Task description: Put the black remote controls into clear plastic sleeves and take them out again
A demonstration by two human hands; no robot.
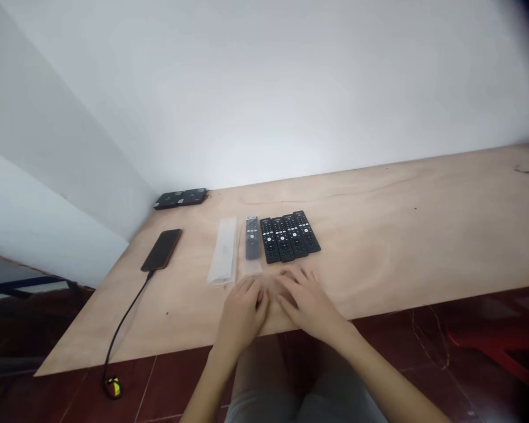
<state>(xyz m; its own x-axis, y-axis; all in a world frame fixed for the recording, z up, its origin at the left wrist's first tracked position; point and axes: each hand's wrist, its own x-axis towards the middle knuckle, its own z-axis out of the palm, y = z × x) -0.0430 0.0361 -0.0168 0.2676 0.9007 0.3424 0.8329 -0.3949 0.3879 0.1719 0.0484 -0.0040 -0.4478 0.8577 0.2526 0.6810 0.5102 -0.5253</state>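
Note:
A dark remote control [252, 242] lies inside a clear plastic sleeve [253, 268] whose lower end reaches toward my hands. My left hand [243, 308] rests at the table's front, fingers curled in toward the thumb, close below that sleeve; whether it grips anything is hidden. To its right, my right hand [307, 302] is open, palm down, fingers spread and slightly blurred. Just beyond its fingertips several bare black remotes [290, 237] lie side by side. Left of the sleeved remote is a flat stack of empty translucent sleeves [224, 249].
A phone [161, 249] lies on the left of the wooden table [392, 235], its black cable [124, 320] hanging over the front edge. Two black boxes [180, 198] sit at the back left corner by the white wall [264, 88]. A red stool [494, 346] stands below right.

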